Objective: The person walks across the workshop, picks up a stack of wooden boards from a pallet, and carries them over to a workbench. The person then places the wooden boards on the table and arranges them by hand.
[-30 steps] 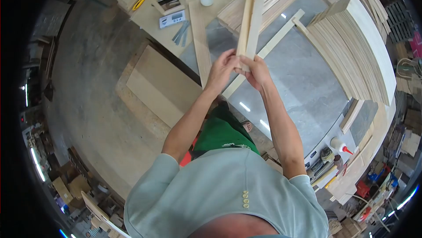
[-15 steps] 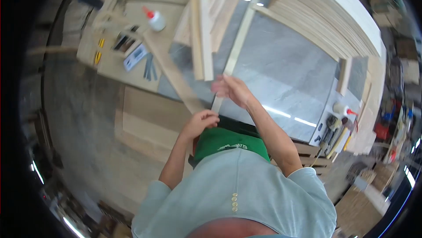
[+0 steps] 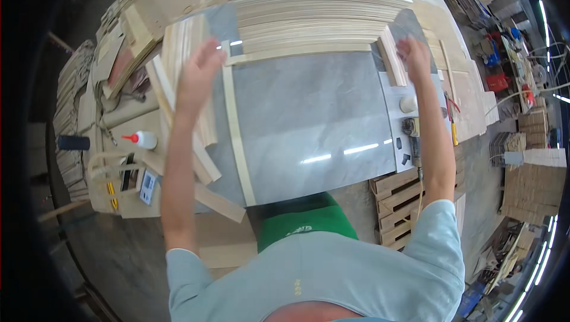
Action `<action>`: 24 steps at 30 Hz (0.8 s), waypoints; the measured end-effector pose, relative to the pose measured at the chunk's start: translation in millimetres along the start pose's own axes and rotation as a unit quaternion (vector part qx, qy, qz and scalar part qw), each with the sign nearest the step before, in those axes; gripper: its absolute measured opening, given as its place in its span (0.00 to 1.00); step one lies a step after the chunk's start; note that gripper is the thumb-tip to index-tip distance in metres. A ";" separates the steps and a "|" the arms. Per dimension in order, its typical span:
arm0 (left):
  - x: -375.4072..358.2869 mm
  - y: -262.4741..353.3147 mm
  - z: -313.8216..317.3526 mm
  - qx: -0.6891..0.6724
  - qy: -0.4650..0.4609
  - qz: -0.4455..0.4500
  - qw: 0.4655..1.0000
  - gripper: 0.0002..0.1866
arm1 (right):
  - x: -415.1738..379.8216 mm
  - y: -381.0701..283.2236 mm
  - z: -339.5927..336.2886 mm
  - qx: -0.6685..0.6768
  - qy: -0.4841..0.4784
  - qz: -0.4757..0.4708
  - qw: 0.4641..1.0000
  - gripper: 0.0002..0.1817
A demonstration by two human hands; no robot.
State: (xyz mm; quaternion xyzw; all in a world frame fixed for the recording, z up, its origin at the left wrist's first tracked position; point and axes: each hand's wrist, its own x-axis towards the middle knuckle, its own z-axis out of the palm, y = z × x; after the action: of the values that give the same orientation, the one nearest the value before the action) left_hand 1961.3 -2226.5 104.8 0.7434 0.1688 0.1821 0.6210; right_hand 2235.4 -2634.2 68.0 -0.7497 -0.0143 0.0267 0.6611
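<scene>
My left hand is stretched forward above the left side of the grey tabletop, blurred, with nothing seen in it. Near it lie several long wooden boards and a pale narrow strip running front to back. My right hand reaches out on the far right, also blurred, its fingers loosely apart beside a short wooden piece. Between the hands, a large stack of thin wooden sheets sits at the back of the grey tabletop, with another narrow strip along its front.
On the left are a white glue bottle with a red tip, a blue-and-white box and yellow cutters. A second white bottle and a power tool lie on the right. A wooden pallet stands below the table's right side.
Both hands have moved forward and apart, the left away from the board end at the front edge. The head view has turned, now facing the stack.
</scene>
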 end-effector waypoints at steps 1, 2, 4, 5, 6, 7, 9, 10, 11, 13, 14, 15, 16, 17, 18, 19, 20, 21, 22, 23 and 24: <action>27.9 5.1 2.5 0.030 0.003 0.004 1.000 0.29 | 26.9 -11.3 -5.4 -0.039 0.037 -0.035 0.998 0.20; 54.4 10.1 7.5 0.073 0.029 0.006 0.997 0.31 | 47.3 -28.7 -6.9 -0.085 0.045 -0.050 0.994 0.21; 111.5 4.0 12.3 0.137 0.062 -0.002 0.989 0.34 | 89.2 -47.7 -7.3 -0.161 0.054 -0.088 0.981 0.23; 141.3 -4.8 8.5 0.157 0.069 -0.014 0.985 0.35 | 111.2 -48.8 -7.2 -0.193 0.054 -0.112 0.973 0.25; 159.6 -10.7 11.7 0.177 0.077 -0.027 0.981 0.36 | 130.3 -48.2 -4.5 -0.210 0.045 -0.116 0.970 0.25; 167.0 -9.2 20.1 0.175 0.068 -0.040 0.981 0.35 | 147.4 -47.1 0.6 -0.230 0.035 -0.120 0.965 0.26; 174.3 -2.1 31.3 0.169 0.054 -0.071 0.982 0.32 | 161.8 -46.3 8.5 -0.252 0.007 -0.103 0.962 0.26; 176.5 -5.0 35.7 0.179 0.049 -0.066 0.980 0.30 | 165.3 -47.9 11.8 -0.254 -0.008 -0.082 0.964 0.26; 177.6 -7.4 38.8 0.189 0.042 -0.062 0.979 0.28 | 167.5 -46.8 13.7 -0.255 -0.023 -0.060 0.965 0.25; 176.2 -11.1 44.4 0.190 0.045 -0.056 0.979 0.25 | 169.7 -38.0 11.7 -0.209 -0.034 -0.056 0.976 0.25; 174.5 -11.1 46.7 0.181 0.055 -0.052 0.981 0.23 | 170.5 -35.7 9.7 -0.185 -0.038 -0.056 0.980 0.24; 173.2 -11.1 49.1 0.172 0.065 -0.048 0.982 0.22 | 171.1 -34.3 7.9 -0.175 -0.047 -0.038 0.983 0.25; 172.9 -11.8 50.1 0.164 0.070 -0.047 0.983 0.22 | 167.8 -37.1 8.5 -0.165 -0.057 -0.020 0.984 0.26; 172.4 -12.7 50.5 0.155 0.075 -0.046 0.984 0.23 | 166.3 -40.0 8.7 -0.155 -0.067 -0.003 0.986 0.27; 171.5 -14.6 51.4 0.147 0.080 -0.047 0.985 0.23 | 166.3 -40.1 7.5 -0.155 -0.077 -0.015 0.985 0.27; 170.2 -14.2 53.8 0.141 0.090 -0.043 0.985 0.23 | 165.9 -39.3 5.9 -0.155 -0.087 -0.026 0.984 0.27; 169.5 -13.5 54.9 0.136 0.099 -0.040 0.985 0.24 | 164.5 -37.8 4.4 -0.154 -0.097 -0.036 0.983 0.27; 167.4 -14.3 55.8 0.132 0.106 -0.041 0.985 0.24 | 166.4 -36.2 4.4 -0.156 -0.098 -0.041 0.982 0.27; 166.6 -17.6 54.3 0.132 0.101 -0.041 0.985 0.25 | 170.4 -32.9 5.1 -0.161 -0.099 -0.041 0.981 0.27; 169.3 -21.3 50.5 0.130 0.096 -0.042 0.986 0.26 | 170.4 -29.4 5.1 -0.166 -0.102 -0.040 0.980 0.27; 172.7 -25.2 47.7 0.127 0.093 -0.039 0.987 0.26 | 170.7 -27.2 5.2 -0.170 -0.102 -0.054 0.979 0.28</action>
State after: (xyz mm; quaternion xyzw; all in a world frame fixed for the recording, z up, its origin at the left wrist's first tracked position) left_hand 2135.0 -2180.9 82.8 0.7889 0.2760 0.2035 0.5099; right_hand 2405.9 -2615.9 90.7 -0.8427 -0.1266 0.0644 0.5193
